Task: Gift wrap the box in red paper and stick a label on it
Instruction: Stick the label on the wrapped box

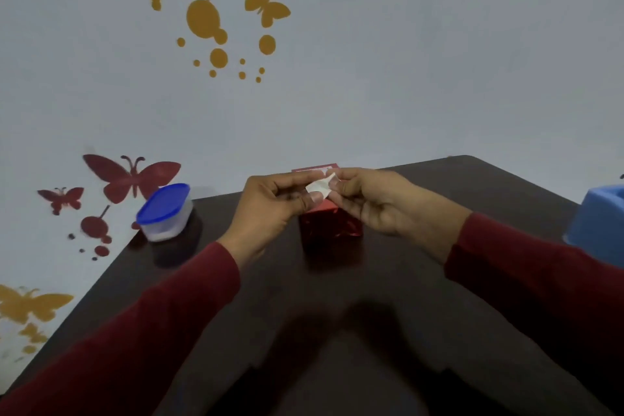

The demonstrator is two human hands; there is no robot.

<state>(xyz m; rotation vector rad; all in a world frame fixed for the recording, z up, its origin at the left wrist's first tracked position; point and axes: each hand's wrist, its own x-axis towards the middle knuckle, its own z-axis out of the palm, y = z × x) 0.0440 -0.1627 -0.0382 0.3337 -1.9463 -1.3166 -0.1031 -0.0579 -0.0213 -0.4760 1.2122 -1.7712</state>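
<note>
Sleeves in dark red are reaching in from the near edge, and beyond them both hands are meeting above the box: the left hand (277, 203) and the right hand (368, 199) are each pinching a small white label (319, 187) between thumb and fingertips, apparently working it off its backing, though the blur is hiding exactly which layer each one has. Just behind and below the hands, the box (332, 224) is sitting upright on the dark tabletop (337, 331), already covered in shiny red paper, so the wrapping is looking done and the sticking is what remains. The main risks, as I judge them: the label is curling and could be folding onto itself or clinging to a fingertip, and pressing it down crooked would be wrinkling it against the glossy paper. Pushing hard on a light box with neither hand steadying it could also be sliding it. Farther left, a blue-lidded container (165, 211) is standing near the wall; a blue object (599, 223) is sitting at the right edge.
</note>
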